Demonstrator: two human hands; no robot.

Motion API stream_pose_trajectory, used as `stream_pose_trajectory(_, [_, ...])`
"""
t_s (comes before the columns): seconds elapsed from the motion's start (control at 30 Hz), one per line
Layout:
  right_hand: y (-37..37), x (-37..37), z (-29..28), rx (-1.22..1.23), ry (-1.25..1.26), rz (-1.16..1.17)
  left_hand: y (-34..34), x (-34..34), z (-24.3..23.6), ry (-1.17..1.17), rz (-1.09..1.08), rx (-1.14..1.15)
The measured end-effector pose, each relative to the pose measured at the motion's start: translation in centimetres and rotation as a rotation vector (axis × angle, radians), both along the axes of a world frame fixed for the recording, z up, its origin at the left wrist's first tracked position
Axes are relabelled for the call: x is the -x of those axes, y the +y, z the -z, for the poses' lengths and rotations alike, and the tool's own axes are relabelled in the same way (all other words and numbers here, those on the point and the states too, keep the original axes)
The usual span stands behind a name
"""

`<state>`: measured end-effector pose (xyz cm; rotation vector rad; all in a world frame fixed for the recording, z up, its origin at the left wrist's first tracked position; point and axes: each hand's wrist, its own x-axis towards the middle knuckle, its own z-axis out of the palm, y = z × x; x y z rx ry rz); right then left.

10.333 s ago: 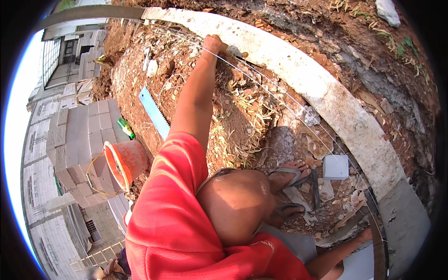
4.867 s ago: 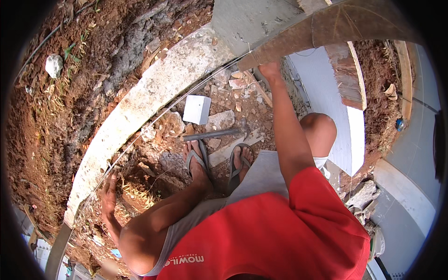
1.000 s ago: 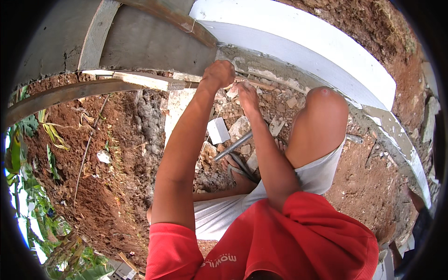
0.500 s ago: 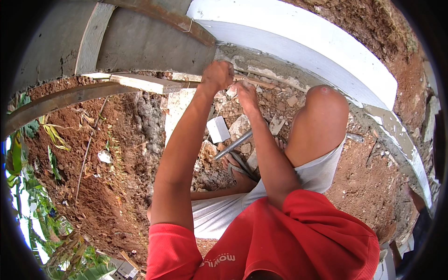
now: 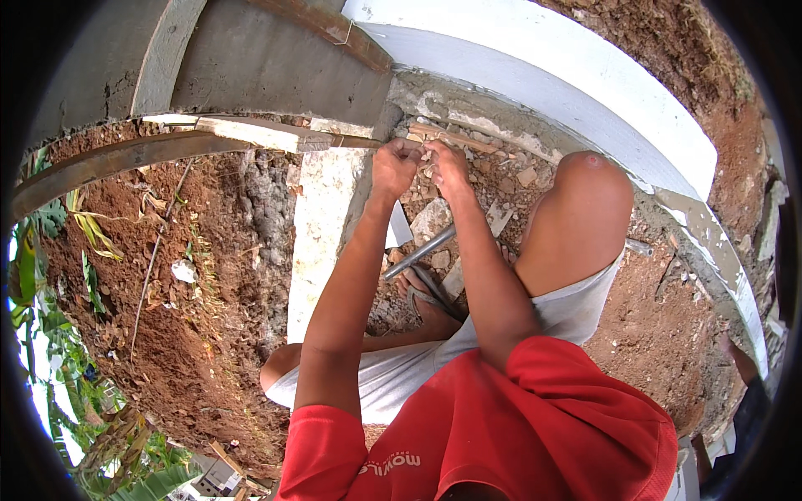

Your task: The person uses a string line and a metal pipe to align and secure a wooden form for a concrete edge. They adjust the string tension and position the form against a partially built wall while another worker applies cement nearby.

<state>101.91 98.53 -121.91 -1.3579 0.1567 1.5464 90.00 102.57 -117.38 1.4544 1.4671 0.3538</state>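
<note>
My left hand point(image 5: 398, 167) and my right hand point(image 5: 444, 167) meet near the corner of the concrete form, fingertips pinched on what looks like thin string point(image 5: 422, 139). A short wooden batten point(image 5: 455, 140) lies just behind them, with a pale board point(image 5: 267, 135) to their left. Below them a white block point(image 5: 398, 227) is partly hidden by my left wrist. A steel tube point(image 5: 418, 255) lies on the rubble, passing behind my right forearm, near my sandalled foot.
Grey concrete panels point(image 5: 242, 75) and a wooden beam point(image 5: 125, 159) border the back left. A long white slab point(image 5: 551, 58) curves along the right. Red soil point(image 5: 192, 334) and plants point(image 5: 100, 284) lie left. A person's arm and dark sleeve point(image 5: 743, 376) show at the right edge.
Compared with half a second ago, my left hand is lower and slightly right, closer to my right hand, whose fingers have shifted. More of the pale strip beside my left arm shows.
</note>
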Motion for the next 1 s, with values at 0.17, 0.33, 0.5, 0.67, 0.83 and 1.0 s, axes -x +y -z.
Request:
stream_pose_trajectory(0.17, [0.0, 0.3, 0.9, 0.04, -0.14, -0.037, 0.3, -0.1, -0.5, 0.109, 0.037, -0.022])
stream_pose_trajectory(0.33, [-0.1, 0.5, 2.2, 0.025, -0.359, -0.07, 0.0, -0.6, 0.2, 0.126, 0.031, -0.04])
stream_pose_trajectory(0.5, [-0.7, -0.7, 0.1, -0.116, -0.34, -0.213, 0.4, 0.6, 1.6, 0.043, 0.016, 0.036])
stream_pose_trajectory(0.67, [-0.7, -1.8, -0.4, 0.049, -0.219, -0.322, 0.3, 0.7, 1.6, -0.093, -0.057, 0.161])
stream_pose_trajectory(0.83, [-1.0, -1.5, -1.6, -0.013, -0.242, -0.317, 0.5, 1.0, 0.8, -0.139, -0.063, 0.227])
stream_pose_trajectory(1.0, [-1.0, -1.6, -1.5, -0.104, -0.267, -0.351, 0.9, 1.6, 0.6, -0.165, -0.052, 0.268])
